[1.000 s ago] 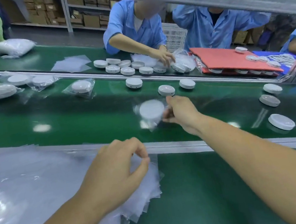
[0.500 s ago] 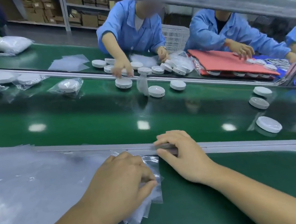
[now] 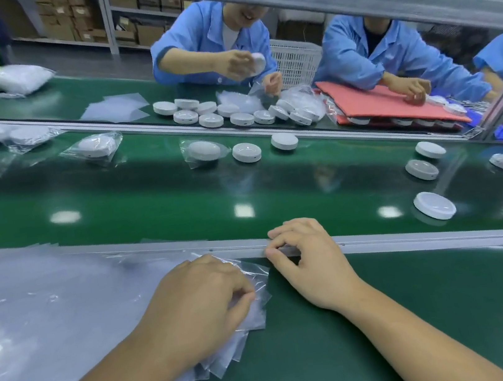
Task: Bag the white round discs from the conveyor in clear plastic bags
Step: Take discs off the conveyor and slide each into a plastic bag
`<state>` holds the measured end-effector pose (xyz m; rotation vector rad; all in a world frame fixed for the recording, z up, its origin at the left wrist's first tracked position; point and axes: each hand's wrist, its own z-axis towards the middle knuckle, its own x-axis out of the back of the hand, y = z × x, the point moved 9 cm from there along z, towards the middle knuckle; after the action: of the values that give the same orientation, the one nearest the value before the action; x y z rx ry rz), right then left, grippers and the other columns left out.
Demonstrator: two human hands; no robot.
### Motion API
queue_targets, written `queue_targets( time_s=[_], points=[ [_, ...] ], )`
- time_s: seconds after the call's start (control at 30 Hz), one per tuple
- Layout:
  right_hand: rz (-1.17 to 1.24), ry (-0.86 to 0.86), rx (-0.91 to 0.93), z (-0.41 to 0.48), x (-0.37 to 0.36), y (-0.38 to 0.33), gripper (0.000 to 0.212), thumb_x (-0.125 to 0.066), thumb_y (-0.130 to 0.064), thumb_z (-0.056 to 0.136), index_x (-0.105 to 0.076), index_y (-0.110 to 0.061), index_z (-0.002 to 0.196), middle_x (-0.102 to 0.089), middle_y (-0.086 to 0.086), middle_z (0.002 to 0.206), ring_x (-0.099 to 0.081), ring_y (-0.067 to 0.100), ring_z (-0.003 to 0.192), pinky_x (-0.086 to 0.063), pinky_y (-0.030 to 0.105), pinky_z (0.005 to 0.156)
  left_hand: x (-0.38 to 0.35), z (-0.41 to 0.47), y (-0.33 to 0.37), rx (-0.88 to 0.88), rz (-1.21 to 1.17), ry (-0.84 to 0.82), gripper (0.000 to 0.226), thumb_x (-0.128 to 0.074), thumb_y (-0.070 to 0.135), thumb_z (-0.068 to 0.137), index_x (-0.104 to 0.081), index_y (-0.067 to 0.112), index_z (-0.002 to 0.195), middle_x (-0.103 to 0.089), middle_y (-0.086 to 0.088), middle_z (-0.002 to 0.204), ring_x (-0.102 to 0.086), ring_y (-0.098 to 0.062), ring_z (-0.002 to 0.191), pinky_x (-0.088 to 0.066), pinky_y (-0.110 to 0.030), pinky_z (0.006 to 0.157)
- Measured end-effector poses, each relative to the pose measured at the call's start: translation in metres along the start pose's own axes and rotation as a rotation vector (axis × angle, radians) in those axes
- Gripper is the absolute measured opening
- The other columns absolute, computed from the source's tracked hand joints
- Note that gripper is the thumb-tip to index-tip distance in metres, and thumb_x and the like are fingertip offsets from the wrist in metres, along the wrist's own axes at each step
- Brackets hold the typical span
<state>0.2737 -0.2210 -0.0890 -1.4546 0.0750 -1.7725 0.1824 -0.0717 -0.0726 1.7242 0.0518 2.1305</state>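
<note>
1. While your left hand (image 3: 194,300) lies on the fanned stack of clear plastic bags (image 3: 49,311), its fingers are curled and pinch the top bags near their right corner.
2. Your right hand (image 3: 310,263) rests on the metal rail (image 3: 413,236), just beside that corner. Its fingers are bent, but it is not possible to tell if they hold a bag edge.
3. White round discs (image 3: 246,152) lie bare on the green conveyor belt (image 3: 147,199). Two are near the far side and four more are well to your right.
4. One bagged disc (image 3: 203,151) lies just beside the two bare ones, and other bagged discs lie further left.
5. Across the belt, a worker in a blue coat (image 3: 204,37) holds one disc in the air.
</note>
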Motion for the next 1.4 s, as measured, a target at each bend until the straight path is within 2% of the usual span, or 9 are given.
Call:
queue_targets(
  time_s=[0.3,0.4,0.47,0.57,0.63,0.93,1.07,1.17,1.4],
  points=[
    [0.302,0.139,-0.064,0.004,0.014,0.006,0.007,-0.069,-0.039,0.092,-0.074,-0.043,0.095,-0.070,-0.028,0.110,-0.059,-0.002,0.115,-0.045,0.012,0.094,0.009,-0.003,-0.007,0.090,-0.100,0.081,0.022,-0.050,0.053,0.094,-0.070,0.044,0.100,-0.066,0.030,0.095,-0.057,0.004,0.097,-0.049,-0.022,0.081],
    [0.540,0.435,-0.265,0.010,0.053,0.058,0.020,-0.072,-0.020,0.093,-0.073,-0.038,0.102,-0.075,-0.016,0.105,-0.068,0.002,0.101,-0.055,0.029,0.097,0.013,-0.003,-0.008,0.099,-0.140,0.105,0.020,-0.055,0.052,0.093,-0.072,0.043,0.097,-0.067,0.031,0.095,-0.059,0.004,0.095,-0.051,-0.024,0.081],
    [0.270,0.540,-0.412,0.018,0.098,0.107,0.028,-0.069,-0.025,0.094,-0.067,-0.032,0.121,-0.071,-0.007,0.122,-0.065,0.014,0.116,-0.050,0.043,0.108,0.017,-0.003,-0.006,0.103,-0.162,0.133,0.021,-0.055,0.051,0.092,-0.074,0.042,0.095,-0.068,0.031,0.094,-0.060,0.003,0.094,-0.052,-0.026,0.079],
    [-0.380,0.176,-0.761,0.020,0.144,0.194,0.070,-0.061,-0.063,0.092,-0.041,-0.036,0.153,-0.051,0.009,0.152,-0.045,0.038,0.140,-0.040,0.051,0.114,0.022,-0.003,-0.007,0.117,-0.175,0.166,0.029,-0.049,0.055,0.086,-0.074,0.042,0.092,-0.068,0.032,0.094,-0.061,0.003,0.095,-0.052,-0.026,0.080],
    [-0.418,-0.030,-0.864,0.008,0.154,0.232,0.080,-0.063,-0.071,0.087,-0.040,-0.036,0.155,-0.046,0.009,0.158,-0.046,0.039,0.140,-0.042,0.049,0.112,0.023,-0.003,-0.010,0.129,-0.191,0.180,0.029,-0.049,0.055,0.086,-0.074,0.042,0.092,-0.068,0.033,0.094,-0.060,0.005,0.095,-0.052,-0.025,0.081],
    [-0.305,0.189,-0.444,0.026,0.150,0.168,0.038,-0.055,-0.031,0.099,-0.061,-0.019,0.134,-0.071,0.015,0.116,-0.058,0.029,0.096,-0.045,0.036,0.084,0.020,-0.003,-0.019,0.173,-0.239,0.176,0.014,-0.061,0.053,0.089,-0.072,0.046,0.093,-0.065,0.039,0.093,-0.057,0.011,0.097,-0.047,-0.016,0.077],
    [-0.181,0.020,0.241,0.012,0.097,0.025,0.034,-0.065,-0.020,0.097,-0.069,-0.027,0.130,-0.059,-0.006,0.122,-0.059,0.005,0.109,-0.047,0.021,0.097,0.019,-0.003,-0.024,0.214,-0.304,0.195,0.018,-0.056,0.058,0.087,-0.071,0.048,0.091,-0.065,0.040,0.091,-0.057,0.012,0.095,-0.046,-0.017,0.072],
    [-0.199,-0.028,0.554,-0.018,0.072,-0.041,0.028,-0.058,-0.021,0.103,-0.073,-0.022,0.126,-0.065,-0.005,0.123,-0.064,0.012,0.108,-0.050,0.025,0.094,0.019,-0.004,-0.026,0.236,-0.355,0.212,0.025,-0.049,0.062,0.084,-0.070,0.049,0.088,-0.065,0.040,0.091,-0.059,0.010,0.093,-0.051,-0.024,0.072],
    [0.029,0.139,0.517,-0.028,0.074,-0.065,0.024,-0.067,-0.015,0.096,-0.077,-0.013,0.118,-0.074,-0.005,0.116,-0.070,0.014,0.106,-0.057,0.031,0.093,0.015,0.000,-0.023,0.205,-0.733,0.248,0.011,-0.066,0.034,0.094,-0.075,0.037,0.088,-0.074,0.022,0.088,-0.069,0.000,0.087,-0.051,-0.016,0.076]
  ],
)
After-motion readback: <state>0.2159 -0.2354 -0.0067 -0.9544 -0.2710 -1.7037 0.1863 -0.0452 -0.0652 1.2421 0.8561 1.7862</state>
